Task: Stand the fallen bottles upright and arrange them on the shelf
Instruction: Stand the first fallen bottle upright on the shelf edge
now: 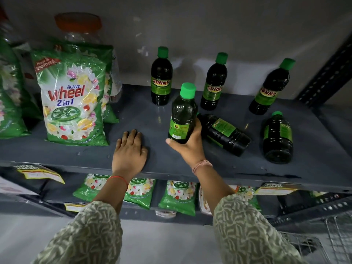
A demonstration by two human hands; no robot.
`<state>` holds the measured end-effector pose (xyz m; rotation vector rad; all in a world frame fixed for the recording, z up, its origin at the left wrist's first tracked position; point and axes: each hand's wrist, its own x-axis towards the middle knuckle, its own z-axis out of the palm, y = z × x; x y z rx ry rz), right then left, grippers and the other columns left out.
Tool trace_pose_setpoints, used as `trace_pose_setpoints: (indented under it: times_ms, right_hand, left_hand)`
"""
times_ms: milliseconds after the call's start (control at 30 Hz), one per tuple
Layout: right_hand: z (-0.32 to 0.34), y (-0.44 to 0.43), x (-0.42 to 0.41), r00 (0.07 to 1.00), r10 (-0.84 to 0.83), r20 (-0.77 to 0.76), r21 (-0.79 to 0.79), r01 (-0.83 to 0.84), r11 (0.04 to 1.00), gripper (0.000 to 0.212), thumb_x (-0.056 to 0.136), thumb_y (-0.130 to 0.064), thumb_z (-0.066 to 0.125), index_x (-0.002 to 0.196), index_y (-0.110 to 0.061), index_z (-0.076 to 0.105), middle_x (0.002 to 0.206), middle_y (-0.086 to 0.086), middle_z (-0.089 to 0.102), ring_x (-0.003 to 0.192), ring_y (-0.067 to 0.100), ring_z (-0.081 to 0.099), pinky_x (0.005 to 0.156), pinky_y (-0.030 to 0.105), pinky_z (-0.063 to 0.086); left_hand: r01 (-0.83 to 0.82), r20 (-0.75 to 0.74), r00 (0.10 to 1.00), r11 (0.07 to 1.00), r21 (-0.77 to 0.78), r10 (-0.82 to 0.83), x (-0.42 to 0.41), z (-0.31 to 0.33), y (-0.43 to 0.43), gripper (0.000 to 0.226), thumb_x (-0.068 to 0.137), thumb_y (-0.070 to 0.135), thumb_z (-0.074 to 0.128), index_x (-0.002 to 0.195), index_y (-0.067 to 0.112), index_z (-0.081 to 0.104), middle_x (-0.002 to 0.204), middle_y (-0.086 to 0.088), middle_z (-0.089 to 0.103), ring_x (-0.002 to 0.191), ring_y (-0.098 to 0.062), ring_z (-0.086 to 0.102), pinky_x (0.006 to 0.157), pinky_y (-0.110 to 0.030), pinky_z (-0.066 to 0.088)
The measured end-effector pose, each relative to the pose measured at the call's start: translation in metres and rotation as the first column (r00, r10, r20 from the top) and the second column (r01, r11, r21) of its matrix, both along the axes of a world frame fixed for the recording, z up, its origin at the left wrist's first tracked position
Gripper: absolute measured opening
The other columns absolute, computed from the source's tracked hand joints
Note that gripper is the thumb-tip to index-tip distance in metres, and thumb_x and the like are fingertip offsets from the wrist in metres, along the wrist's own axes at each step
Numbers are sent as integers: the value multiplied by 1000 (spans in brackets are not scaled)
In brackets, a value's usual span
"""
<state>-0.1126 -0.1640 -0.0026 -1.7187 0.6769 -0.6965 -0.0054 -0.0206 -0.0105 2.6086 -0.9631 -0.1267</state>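
Observation:
Dark green bottles with green caps stand and lie on a grey metal shelf [148, 119]. My right hand [187, 147] grips one bottle [182, 115] near its base and holds it upright just above the shelf. Right behind that hand a second bottle [224, 134] lies on its side. Further right another fallen bottle [278, 138] points its cap at the wall. Three bottles stand along the back: left [161, 79], middle [214, 82], right [270, 88]. My left hand [129, 151] rests flat on the shelf's front, holding nothing.
Green "Wheel" detergent bags [73, 103] stand on the shelf's left part, with a clear jar with an orange lid [80, 25] behind them. More bags [177, 197] fill the shelf below. A perforated upright [327, 73] bounds the right side. A wire basket [323, 242] sits lower right.

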Motion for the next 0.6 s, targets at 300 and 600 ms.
trace_pose_setpoints:
  times_ms: [300, 600]
  right_hand:
    - [1, -9, -9, 1000, -22, -13, 9, 22, 1000, 58, 66, -5, 71, 107, -26, 35, 99, -11, 57, 99, 16, 60, 86, 31, 50]
    - [2, -1, 1, 989, -113, -92, -94, 105, 990, 82, 51, -29, 88, 118, -11, 44, 120, 8, 53, 114, 23, 50, 98, 36, 43]
  left_hand:
    - [11, 19, 1000, 1000, -5, -10, -1, 2, 1, 51, 91, 20, 38, 139, 6, 31, 154, -12, 26, 143, -30, 17, 118, -43, 13]
    - [19, 33, 999, 1000, 11, -19, 0, 2, 1, 52, 90, 22, 38, 139, 6, 31, 153, -12, 28, 142, -30, 19, 117, -45, 14]
